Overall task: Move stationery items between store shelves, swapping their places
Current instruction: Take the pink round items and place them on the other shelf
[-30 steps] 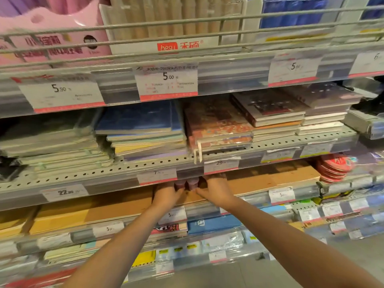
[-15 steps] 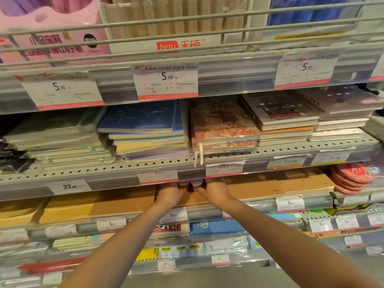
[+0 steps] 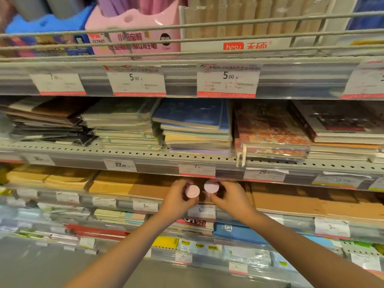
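A tall store shelving unit [image 3: 145, 151] fills the view, its tiers packed with stacked notebooks [image 3: 195, 125] above the hands and flat brown pads [image 3: 133, 187] level with them. Price tags [image 3: 227, 80] line each shelf edge. Open floor [image 3: 52, 267] lies below and left of the arms. The left hand [image 3: 176, 201] closes around one small pink round item [image 3: 192, 191]; the right hand [image 3: 230, 199] pinches a second pink round item [image 3: 211, 187], just beside the first, under the shelf lip.
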Tool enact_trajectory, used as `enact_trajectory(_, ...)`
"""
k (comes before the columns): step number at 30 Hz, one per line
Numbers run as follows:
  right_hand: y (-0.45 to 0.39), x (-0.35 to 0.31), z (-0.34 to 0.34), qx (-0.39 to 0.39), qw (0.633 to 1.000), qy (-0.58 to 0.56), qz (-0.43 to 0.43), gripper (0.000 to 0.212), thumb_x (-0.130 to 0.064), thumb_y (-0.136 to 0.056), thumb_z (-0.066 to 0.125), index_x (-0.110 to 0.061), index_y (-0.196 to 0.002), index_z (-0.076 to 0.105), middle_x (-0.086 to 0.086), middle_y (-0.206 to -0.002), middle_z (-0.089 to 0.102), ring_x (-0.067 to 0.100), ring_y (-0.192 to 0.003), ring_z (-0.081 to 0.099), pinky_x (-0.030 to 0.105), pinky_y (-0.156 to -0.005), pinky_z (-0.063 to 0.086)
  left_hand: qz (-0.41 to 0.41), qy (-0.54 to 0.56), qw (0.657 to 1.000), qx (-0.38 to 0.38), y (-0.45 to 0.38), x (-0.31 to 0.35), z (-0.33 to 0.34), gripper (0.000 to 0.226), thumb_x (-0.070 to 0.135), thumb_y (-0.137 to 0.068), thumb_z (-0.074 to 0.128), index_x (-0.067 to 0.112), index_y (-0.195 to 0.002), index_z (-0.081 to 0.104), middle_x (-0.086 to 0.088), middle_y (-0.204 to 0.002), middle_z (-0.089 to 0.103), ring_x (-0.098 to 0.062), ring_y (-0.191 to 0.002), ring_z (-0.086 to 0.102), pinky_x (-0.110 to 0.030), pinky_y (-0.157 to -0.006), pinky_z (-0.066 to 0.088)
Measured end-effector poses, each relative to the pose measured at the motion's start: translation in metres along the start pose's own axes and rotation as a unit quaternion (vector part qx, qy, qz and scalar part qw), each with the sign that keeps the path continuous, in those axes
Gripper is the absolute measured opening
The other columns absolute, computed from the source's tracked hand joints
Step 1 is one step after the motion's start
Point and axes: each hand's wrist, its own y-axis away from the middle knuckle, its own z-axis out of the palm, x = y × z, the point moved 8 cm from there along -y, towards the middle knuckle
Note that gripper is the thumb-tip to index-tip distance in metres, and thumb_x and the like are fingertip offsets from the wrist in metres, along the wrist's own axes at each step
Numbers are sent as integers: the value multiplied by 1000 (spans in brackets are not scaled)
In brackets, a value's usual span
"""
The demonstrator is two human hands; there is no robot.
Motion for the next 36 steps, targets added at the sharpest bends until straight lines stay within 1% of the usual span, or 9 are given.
enact_trajectory(3,-5,-15,26,-38,999,-9,-21,38,-30,-75,71,-25,-112,63,-3,-109,67,11,-101,60,26,-87,50,-4,6,1000,24,17,-12,-28,35,12,-71,74,23,-95,52,-5,-102,57,-16,-91,55,-26,-77,47)
enact_trajectory(9,-12,-70,80,-76,992,-54,-90,34,-18,-72,73,-19,-105,63,-6,-102,57,11,-95,57,13,-80,43,-37,21,996,75,53,-45,-94,29,10,-75,71,20,-94,52,1,-96,53,-10,-85,53,-9,-68,44)
enact_trajectory(13,-18,-117,118,-101,984,-70,-126,33,-24,-71,72,-22,-103,63,-8,-101,57,9,-94,59,24,-82,50,-44,0,991,125,79,-74,-148,33,14,-72,75,21,-97,55,-5,-101,57,-7,-85,54,-12,-73,46)
enact_trajectory(17,-24,-168,163,-134,975,-90,-155,33,-26,-71,72,-36,-98,56,-17,-99,54,6,-94,57,19,-81,44,-56,1,986,160,105,-101,-205,33,12,-72,75,20,-98,57,8,-93,54,-3,-84,54,-18,-77,48)
enact_trajectory(20,-28,-211,200,-142,970,-100,-172,34,-21,-72,74,-34,-97,58,-23,-96,52,-7,-93,53,6,-79,37,-73,1,980,187,125,-126,-254,33,13,-71,75,20,-98,58,11,-92,51,-6,-86,55,-22,-78,50)
enact_trajectory(24,-35,-277,249,-152,961,-118,-198,35,-16,-72,75,-31,-98,58,-11,-98,58,-10,-92,52,0,-78,35,-77,-5,973,217,157,-154,-329,31,11,-72,74,24,-96,59,15,-90,51,-2,-83,55,-12,-73,47)
enact_trajectory(27,-39,-327,284,-150,956,-134,-211,34,-15,-72,75,-30,-98,58,-17,-99,56,-15,-94,49,-1,-78,35,-78,-10,970,231,185,-177,-385,36,7,-70,74,33,-88,57,9,-91,55,-4,-83,56,-9,-72,48)
enact_trajectory(31,-45,-391,335,-160,946,-156,-234,35,-13,-72,76,-27,-100,59,-17,-98,55,-14,-93,49,-2,-79,35,-102,-26,958,267,223,-210,-457,34,5,-69,75,10,-100,64,-1,-93,57,-6,-81,55,-4,-69,46)
enact_trajectory(36,-54,-466,390,-161,933,-184,-265,33,-12,-71,77,-24,-98,61,-9,-96,60,-9,-92,53,-1,-77,36,-112,-28,944,308,260,-248,-532,35,6,-68,77,9,-100,64,0,-92,59,-2,-81,57,-4,-69,45)
